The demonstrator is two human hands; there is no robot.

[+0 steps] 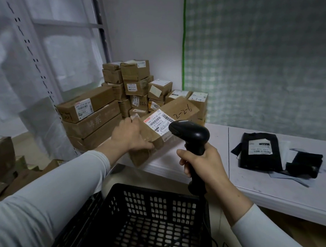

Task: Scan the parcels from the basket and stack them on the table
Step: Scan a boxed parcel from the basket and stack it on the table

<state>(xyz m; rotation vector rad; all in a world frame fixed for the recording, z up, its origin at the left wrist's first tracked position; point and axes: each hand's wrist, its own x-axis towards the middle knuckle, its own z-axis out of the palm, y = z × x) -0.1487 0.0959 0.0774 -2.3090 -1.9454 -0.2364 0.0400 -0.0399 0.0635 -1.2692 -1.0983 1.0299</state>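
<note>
- L hand [130, 136]: grips the near-left end of a long cardboard parcel [183, 107]; fingers curl over its far-left edge, thumb pressed on the near side face, palm against the end
- R hand [202, 164]: wrapped tight round the handle of a black scanner [192, 135], all fingers curled, forefinger up front by the trigger area; can't tell if it's pressed
- Scanner head points away from the person, toward the white label [159, 121] on the parcel; head sits just beside the label's right end and overlaps it in view, contact unclear
- Parcel: long axis runs from near-left to far-right, label face up toward the camera; tilted, near end lower and sticking out past the front edge of the table [252, 175], far end higher, near the small boxes [135, 81] stacked at the back corner
- "2-2-6" handwritten on the parcel top, right of the label
- Long boxes [90, 122], piled three high, stand left of the parcel, close to the L hand
- Basket [151, 188]: black, perforated, low in the foreground under both forearms, apart from the parcel
- Black mailers [259, 153] w/ a white label lie flat on the table to the right, well apart from the R hand
- White sleeves cover both forearms to the wrists
</note>
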